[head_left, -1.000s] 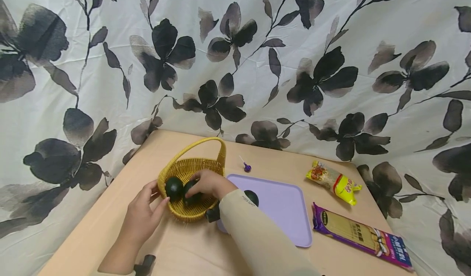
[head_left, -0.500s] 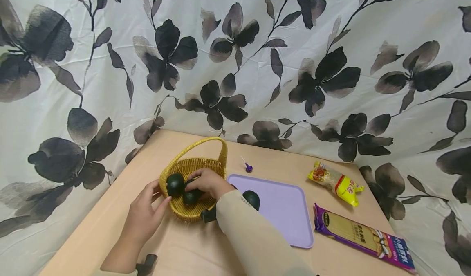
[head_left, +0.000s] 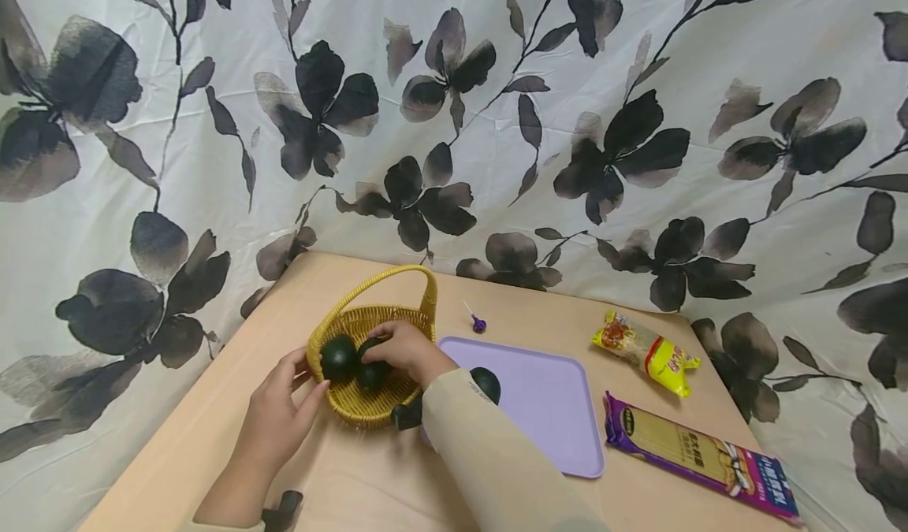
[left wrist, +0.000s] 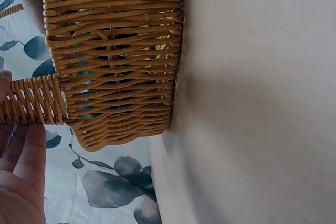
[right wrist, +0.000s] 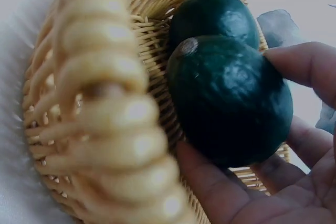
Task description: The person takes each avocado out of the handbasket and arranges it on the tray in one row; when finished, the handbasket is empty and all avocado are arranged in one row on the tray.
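A yellow wicker basket (head_left: pixel 369 418) with a tall handle stands at the table's left. My left hand (head_left: pixel 280 414) steadies its left side; in the left wrist view, the thumb and fingers grip the base of the woven handle (left wrist: pixel 37 99). Reaching inside the basket, my right hand (head_left: pixel 404 351) holds a dark green avocado (right wrist: pixel 231 103) between thumb and fingers. Beside it in the basket lies another avocado (head_left: pixel 339 359), touching or nearly touching the held one. A third avocado (head_left: pixel 486 385) rests on the lilac tray (head_left: pixel 546 414), partly hidden by my right sleeve.
Behind the tray lies a purple-wrapped lollipop (head_left: pixel 478 325). To the right are a yellow food packet (head_left: pixel 645 351) and a long purple noodle packet (head_left: pixel 698 453). A floral cloth (head_left: pixel 525 122) hangs along the table's back edge.
My right hand has shifted the held avocado slightly within the basket. The left hand keeps its place at the basket's side.
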`<state>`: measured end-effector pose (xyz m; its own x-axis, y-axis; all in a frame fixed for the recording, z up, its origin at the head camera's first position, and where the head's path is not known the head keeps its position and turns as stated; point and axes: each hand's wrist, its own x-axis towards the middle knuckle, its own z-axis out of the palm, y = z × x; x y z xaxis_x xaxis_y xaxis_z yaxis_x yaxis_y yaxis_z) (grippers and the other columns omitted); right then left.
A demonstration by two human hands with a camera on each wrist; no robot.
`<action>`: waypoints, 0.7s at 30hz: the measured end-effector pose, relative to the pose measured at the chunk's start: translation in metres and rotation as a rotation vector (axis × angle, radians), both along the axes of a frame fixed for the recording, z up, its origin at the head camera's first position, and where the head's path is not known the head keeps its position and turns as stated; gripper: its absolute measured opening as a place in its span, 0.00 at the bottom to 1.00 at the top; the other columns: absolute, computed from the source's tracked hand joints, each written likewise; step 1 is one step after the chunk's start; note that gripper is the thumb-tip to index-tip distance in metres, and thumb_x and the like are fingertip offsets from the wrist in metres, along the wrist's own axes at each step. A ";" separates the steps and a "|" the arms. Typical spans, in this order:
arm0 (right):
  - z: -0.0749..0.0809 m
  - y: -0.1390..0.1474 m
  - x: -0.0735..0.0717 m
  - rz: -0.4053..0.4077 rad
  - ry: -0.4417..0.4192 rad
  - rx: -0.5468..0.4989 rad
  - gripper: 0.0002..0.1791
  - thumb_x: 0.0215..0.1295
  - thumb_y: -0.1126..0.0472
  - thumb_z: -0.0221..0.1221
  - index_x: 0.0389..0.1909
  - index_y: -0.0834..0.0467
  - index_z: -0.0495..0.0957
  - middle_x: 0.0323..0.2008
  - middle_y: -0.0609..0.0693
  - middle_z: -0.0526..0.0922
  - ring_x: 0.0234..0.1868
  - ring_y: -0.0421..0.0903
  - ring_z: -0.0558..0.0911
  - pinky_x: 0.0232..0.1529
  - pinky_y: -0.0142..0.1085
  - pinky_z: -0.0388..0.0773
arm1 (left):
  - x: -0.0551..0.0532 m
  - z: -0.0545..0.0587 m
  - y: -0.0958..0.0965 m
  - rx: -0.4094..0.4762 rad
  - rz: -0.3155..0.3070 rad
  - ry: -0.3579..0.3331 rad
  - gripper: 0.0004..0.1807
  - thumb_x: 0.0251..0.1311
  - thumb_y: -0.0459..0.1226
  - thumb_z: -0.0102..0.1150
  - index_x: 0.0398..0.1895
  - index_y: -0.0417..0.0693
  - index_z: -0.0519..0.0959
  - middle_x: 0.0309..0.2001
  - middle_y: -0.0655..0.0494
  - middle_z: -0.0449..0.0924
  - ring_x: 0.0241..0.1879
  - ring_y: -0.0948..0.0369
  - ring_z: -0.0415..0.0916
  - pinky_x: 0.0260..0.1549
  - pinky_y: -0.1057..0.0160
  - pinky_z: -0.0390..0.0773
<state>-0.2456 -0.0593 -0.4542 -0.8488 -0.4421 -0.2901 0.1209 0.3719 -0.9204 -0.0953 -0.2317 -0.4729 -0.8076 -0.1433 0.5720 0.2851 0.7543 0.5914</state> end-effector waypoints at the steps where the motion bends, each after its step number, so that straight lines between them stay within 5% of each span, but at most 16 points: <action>1: 0.000 0.001 0.000 -0.003 -0.006 -0.011 0.22 0.53 0.66 0.75 0.51 0.56 0.84 0.47 0.51 0.81 0.42 0.49 0.86 0.41 0.44 0.93 | 0.000 0.000 0.000 0.000 -0.001 0.000 0.34 0.58 0.27 0.72 0.67 0.38 0.69 0.56 0.44 0.81 0.54 0.46 0.84 0.55 0.66 0.83; 15: 0.021 0.020 0.000 0.025 -0.044 -0.126 0.28 0.56 0.65 0.73 0.59 0.59 0.81 0.51 0.51 0.80 0.46 0.48 0.86 0.49 0.48 0.92 | 0.000 0.000 0.000 0.009 -0.006 0.012 0.34 0.57 0.27 0.72 0.67 0.37 0.70 0.55 0.43 0.81 0.53 0.45 0.84 0.54 0.60 0.83; 21: 0.030 0.034 -0.002 0.045 -0.027 -0.134 0.27 0.57 0.64 0.73 0.60 0.55 0.82 0.52 0.51 0.81 0.43 0.45 0.83 0.36 0.36 0.88 | -0.001 -0.001 -0.001 0.012 -0.004 0.018 0.34 0.57 0.26 0.72 0.66 0.37 0.70 0.55 0.43 0.81 0.53 0.45 0.84 0.57 0.75 0.79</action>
<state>-0.2476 -0.0251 -0.4243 -0.8198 -0.5159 -0.2485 0.1325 0.2514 -0.9588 -0.0960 -0.2329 -0.4738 -0.7981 -0.1469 0.5843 0.2987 0.7458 0.5954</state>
